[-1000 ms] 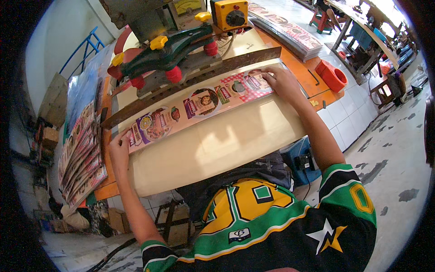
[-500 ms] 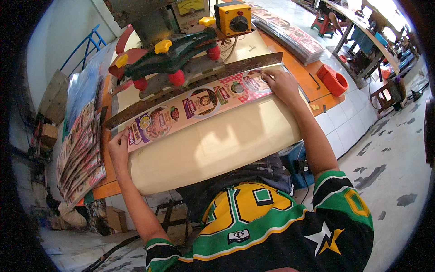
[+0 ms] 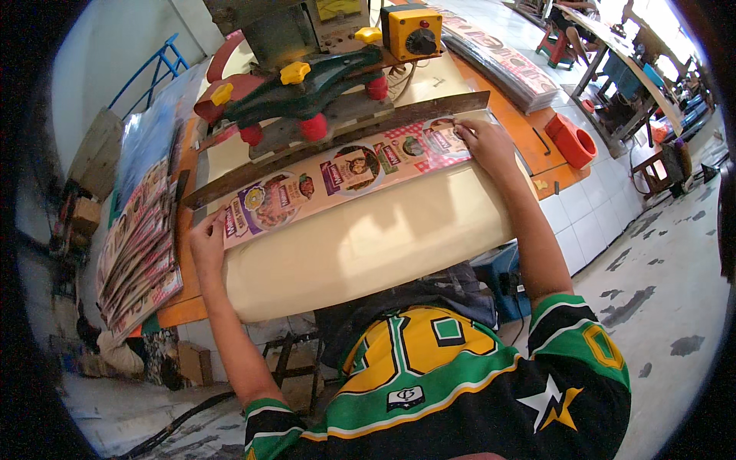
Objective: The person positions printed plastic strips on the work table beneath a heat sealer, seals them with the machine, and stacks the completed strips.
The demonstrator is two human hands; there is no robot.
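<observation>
A long printed strip (image 3: pixel 314 182) with food pictures lies across a cream sheet (image 3: pixel 368 241) that curves down over the table's near edge. Its far edge runs along a metal bar of the machine. At its left end, my left hand (image 3: pixel 208 247) pinches the strip between thumb and fingers. My right hand (image 3: pixel 488 144) is closed on the far right corner, with thumb and fingertips together there. Just beyond the strip stands a press-like machine (image 3: pixel 307 107) with a dark green arm, yellow knobs and red feet.
Many printed strips (image 3: pixel 142 257) are heaped at the left table edge. A flat stack of prints (image 3: pixel 517 77) lies far right, near a red holder (image 3: pixel 571 140) and a hex key (image 3: pixel 543 140). A yellow control box (image 3: pixel 414 34) sits on the machine. A person sits further back.
The whole scene has shifted slightly right in the picture. Both hands keep their grip at the strip's two ends, and the strip lies nearly as before.
</observation>
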